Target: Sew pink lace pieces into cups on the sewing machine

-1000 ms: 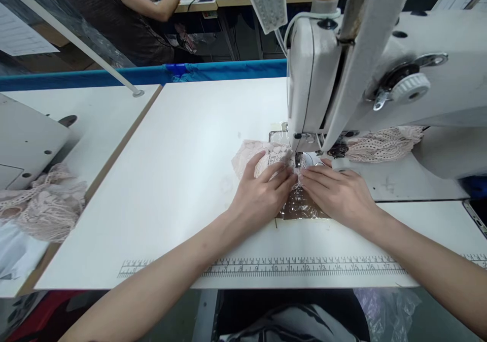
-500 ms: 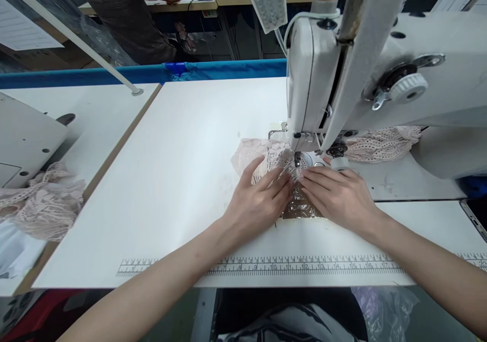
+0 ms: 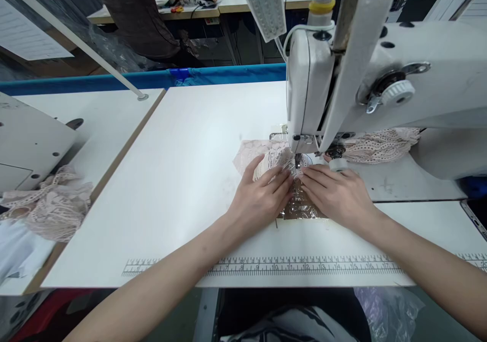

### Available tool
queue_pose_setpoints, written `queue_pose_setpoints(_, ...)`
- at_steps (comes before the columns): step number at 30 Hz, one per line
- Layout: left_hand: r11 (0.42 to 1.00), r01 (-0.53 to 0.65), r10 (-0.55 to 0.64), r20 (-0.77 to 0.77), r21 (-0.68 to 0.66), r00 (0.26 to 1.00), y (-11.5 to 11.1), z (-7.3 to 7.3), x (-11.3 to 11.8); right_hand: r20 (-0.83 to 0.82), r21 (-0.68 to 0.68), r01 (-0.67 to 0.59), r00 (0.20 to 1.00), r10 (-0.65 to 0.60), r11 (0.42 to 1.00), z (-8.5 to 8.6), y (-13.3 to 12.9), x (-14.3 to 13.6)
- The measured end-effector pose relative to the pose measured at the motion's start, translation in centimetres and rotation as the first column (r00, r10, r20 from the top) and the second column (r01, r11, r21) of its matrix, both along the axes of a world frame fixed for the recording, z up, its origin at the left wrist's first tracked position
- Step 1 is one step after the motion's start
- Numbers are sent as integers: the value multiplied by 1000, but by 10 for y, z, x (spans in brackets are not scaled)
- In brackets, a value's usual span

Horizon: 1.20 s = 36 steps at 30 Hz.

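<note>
As L hand (image 3: 261, 197) lies spread, R hand (image 3: 337, 192) flat w/ fingers together, lace (image 3: 274, 153) at fingertips of both

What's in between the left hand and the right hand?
The head view shows pale lace and a shiny brown patch between the left hand and right hand, with the machine's metal foot just beyond.

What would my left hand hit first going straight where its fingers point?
Probably the presser foot, just ahead of your left hand on the lace, though depth is unclear.
</note>
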<state>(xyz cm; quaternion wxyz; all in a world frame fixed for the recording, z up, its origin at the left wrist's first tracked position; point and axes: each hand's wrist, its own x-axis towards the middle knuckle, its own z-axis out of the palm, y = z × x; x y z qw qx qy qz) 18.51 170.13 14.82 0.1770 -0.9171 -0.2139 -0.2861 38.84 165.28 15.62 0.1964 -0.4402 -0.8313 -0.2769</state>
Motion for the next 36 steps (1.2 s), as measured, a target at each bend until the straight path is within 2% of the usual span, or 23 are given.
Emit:
queue_pose_setpoints(14, 998, -21, 20, -7, -66, 1000, 12, -1, 3, 10, -93, 87, 996, -87, 992, 1, 6, 0)
queue_pose_setpoints(26, 992, -55, 56, 7, -110, 998, 19, -2, 5, 13, 0, 82, 997, -82, 997, 6, 5, 5)
queue_pose_setpoints(36, 951, -215, 199, -90, -223, 976, 23, 1, -7, -47, -33, 69, 996, -70, 997, 6, 2, 8)
